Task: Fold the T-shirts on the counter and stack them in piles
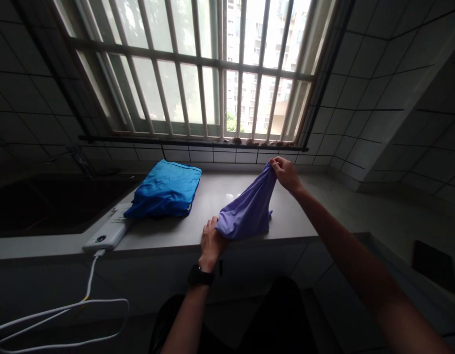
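A purple cloth garment (247,211) is stretched above and over the front edge of the white countertop (212,182). My right hand (285,173) pinches its upper corner and holds it raised toward the window. At the garment's lower left corner is my left hand (212,242), wearing a dark watch at the wrist; some of its fingers lie behind or under the fabric, so its grip is partly hidden. Left of the purple garment lies a folded blue garment (166,189), touched by neither hand.
A white power bank (108,228) sits partly under the blue garment, its white cable (89,280) hanging off the counter edge. A dark sink (57,201) with a faucet (79,162) is at the left. On the right-hand counter lies a dark flat object (433,263). A barred window (201,64) rises behind.
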Motion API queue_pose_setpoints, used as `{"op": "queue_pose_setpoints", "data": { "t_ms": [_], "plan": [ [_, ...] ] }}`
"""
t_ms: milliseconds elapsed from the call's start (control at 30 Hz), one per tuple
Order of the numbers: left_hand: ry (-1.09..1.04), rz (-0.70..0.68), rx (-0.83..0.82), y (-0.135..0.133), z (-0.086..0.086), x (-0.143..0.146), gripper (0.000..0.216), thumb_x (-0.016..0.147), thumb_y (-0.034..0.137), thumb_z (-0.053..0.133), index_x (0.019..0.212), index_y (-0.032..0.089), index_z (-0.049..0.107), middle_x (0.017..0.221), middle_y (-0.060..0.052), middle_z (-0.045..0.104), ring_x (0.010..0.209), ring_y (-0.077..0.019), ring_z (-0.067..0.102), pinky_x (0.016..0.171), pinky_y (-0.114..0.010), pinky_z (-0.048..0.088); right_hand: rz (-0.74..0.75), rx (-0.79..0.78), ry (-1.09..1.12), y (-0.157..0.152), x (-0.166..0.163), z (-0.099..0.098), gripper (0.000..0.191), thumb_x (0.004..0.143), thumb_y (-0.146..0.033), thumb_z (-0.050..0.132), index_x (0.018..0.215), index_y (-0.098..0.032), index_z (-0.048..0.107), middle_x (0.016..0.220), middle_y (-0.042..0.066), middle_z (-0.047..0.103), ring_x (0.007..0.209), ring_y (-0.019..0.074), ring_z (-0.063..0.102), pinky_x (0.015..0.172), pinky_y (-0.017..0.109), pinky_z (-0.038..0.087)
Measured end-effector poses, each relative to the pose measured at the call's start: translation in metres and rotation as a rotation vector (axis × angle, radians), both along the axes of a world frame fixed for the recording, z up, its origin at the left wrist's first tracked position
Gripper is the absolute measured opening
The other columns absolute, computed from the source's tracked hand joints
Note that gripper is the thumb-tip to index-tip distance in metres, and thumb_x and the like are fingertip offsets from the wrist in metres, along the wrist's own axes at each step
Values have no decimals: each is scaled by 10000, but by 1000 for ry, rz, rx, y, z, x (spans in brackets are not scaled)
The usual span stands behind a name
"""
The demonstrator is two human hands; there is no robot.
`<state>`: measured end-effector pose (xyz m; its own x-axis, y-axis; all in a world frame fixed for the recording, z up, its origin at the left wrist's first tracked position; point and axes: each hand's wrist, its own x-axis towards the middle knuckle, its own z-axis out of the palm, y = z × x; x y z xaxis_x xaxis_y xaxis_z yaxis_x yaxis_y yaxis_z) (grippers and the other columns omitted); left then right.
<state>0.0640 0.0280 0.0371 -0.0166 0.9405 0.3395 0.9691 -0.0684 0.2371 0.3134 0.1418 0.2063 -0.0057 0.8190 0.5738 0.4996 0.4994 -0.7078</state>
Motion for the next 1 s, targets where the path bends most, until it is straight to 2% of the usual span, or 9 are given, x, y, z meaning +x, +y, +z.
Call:
{"op": "queue_pose_setpoints", "data": {
  "t_ms": [133,233,400,500,567,633,733,867,1000],
  "plan": [
    [43,8,-20,-2,1,1,216,944,148,547,1121,154,671,1118,-127,655,1051,-271,625,961,-365,503,7,-242,-93,-9,-8,-16,345,1011,-449,542,1108,-150,684,1060,136,772,957,247,714,870,365,555],
    [48,18,-40,-2,3,3,221,973,147,499,1119,164,665,1091,-122,651,1036,-264,623,943,-354,495,76,-383,-258,-27,-8,-30,591,1004,-510,574,1465,-142,534,1404,224,664,1235,310,665,1014,440,538],
    [109,-6,-91,-2,7,4,299,982,163,474,1236,165,631,1124,-129,646,1063,-271,611,942,-363,475,294,-393,-765,-82,-16,-72,1035,722,-551,897,1596,-225,450,1528,194,568,1342,384,590,1053,445,524],
    [115,-16,-115,-1,9,5,350,999,252,493,1316,162,609,1169,-139,644,1105,-287,605,966,-386,470,223,-327,-887,-100,-27,-94,652,849,-345,802,1463,-240,609,1381,163,656,1213,338,659,919,368,551],
    [88,-7,-116,-1,10,5,350,1008,302,494,1301,168,629,1164,-141,646,1103,-293,608,968,-396,472,226,-261,-830,-99,-31,-99,318,953,-239,633,1253,-212,735,1249,136,703,1091,284,694,865,337,536],
    [68,-7,-111,0,8,5,321,1003,299,502,1251,175,664,1146,-141,649,1089,-292,615,960,-393,476,351,-223,-696,-91,-30,-97,229,985,-245,566,1039,-196,783,1098,97,733,972,246,699,855,332,522],
    [55,-10,-82,3,5,5,294,1018,291,480,1195,190,692,1103,-136,653,1053,-286,625,937,-393,486,534,-240,-342,-76,-25,-89,277,967,-409,606,937,-199,785,951,47,748,893,229,678,826,329,520],
    [53,-4,-59,6,1,4,325,1063,331,407,1148,220,700,1070,-123,661,1024,-278,628,924,-402,494,310,-308,272,-66,-22,-92,494,932,-617,568,1064,-188,773,915,39,757,823,217,647,733,316,521],
    [20,8,-43,6,-12,0,296,1016,244,475,1220,220,687,1167,-127,683,1094,-275,627,1002,-399,482,316,-442,302,-62,-22,-110,442,870,-588,657,1007,-188,785,880,32,765,845,224,650,763,328,532]
  ]
}}
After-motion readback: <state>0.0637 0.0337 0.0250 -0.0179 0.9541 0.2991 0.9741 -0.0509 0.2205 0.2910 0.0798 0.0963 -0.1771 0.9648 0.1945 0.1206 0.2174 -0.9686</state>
